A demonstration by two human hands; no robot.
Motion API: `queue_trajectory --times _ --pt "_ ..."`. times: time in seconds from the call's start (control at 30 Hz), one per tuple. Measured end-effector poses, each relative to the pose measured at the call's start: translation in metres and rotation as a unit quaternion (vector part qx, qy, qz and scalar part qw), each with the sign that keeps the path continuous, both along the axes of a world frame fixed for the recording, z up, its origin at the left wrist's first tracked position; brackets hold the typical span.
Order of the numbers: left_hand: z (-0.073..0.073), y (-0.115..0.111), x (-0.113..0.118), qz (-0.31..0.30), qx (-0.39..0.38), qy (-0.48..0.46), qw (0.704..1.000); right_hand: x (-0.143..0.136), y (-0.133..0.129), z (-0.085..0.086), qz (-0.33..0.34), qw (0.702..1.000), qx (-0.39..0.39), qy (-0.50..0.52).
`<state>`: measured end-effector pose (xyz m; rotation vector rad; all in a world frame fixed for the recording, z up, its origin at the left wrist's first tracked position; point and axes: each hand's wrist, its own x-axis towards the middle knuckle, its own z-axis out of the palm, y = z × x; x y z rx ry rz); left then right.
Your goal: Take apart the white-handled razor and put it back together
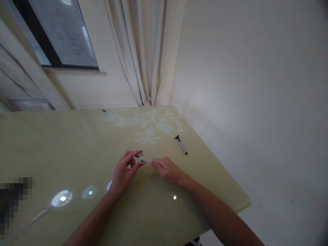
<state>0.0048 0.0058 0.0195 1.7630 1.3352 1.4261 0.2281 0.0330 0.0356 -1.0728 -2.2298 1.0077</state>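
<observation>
My left hand (124, 171) pinches a small dark-ended piece (141, 154) between thumb and forefinger. Green and white show at its middle, and its exact kind is too small to make out. From the right, my right hand (166, 169) closes around a thin whitish stick (147, 160). The stick's far end meets the small piece between the left fingertips; whether the two are joined I cannot tell. Both hands are just above the pale table. Beyond the right hand lies a razor (181, 145) with a grey handle and dark head, touched by neither hand.
The glossy yellow-green table (205, 164) ends at a slanting right edge beside the wall. A small dark bit (104, 110) lies near its back edge. At lower left is a thin white stick (42, 214), by bright lamp reflections. Curtains (143, 51) hang behind.
</observation>
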Motion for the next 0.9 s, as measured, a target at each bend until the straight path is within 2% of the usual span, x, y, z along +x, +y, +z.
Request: queue_trajectory --times 0.13,0.27,0.4,0.5,0.63,0.77,0.9 --pt "-0.0005 0.0003 -0.0001 0.000 -0.001 0.003 1.000 -0.0002 -0.0002 0.0003 -0.039 0.999 0.009 -0.015" --pt "-0.0001 0.0004 -0.0001 -0.003 -0.005 0.003 1.000 -0.0006 -0.0003 0.0003 0.008 1.000 0.012 -0.021" --pt "-0.0001 0.0006 -0.0001 -0.006 -0.005 0.003 1.000 -0.0002 0.0005 0.0012 -0.035 0.998 0.026 -0.033" --pt "-0.0004 0.0003 -0.0003 -0.011 -0.002 0.006 1.000 -0.0002 0.0003 0.0017 -0.001 0.999 0.026 -0.027" --pt "-0.0003 -0.0004 -0.0007 -0.009 -0.004 0.008 1.000 0.0003 0.0013 0.0012 -0.037 0.998 0.028 -0.032" --pt "0.0014 -0.0002 -0.0002 -0.013 -0.014 0.006 1.000 0.0016 0.0040 -0.0006 -0.008 0.999 0.032 -0.026" --pt "0.0008 0.0016 0.0007 -0.011 -0.019 -0.003 1.000 0.0027 0.0074 -0.0040 -0.051 0.996 0.043 -0.057"
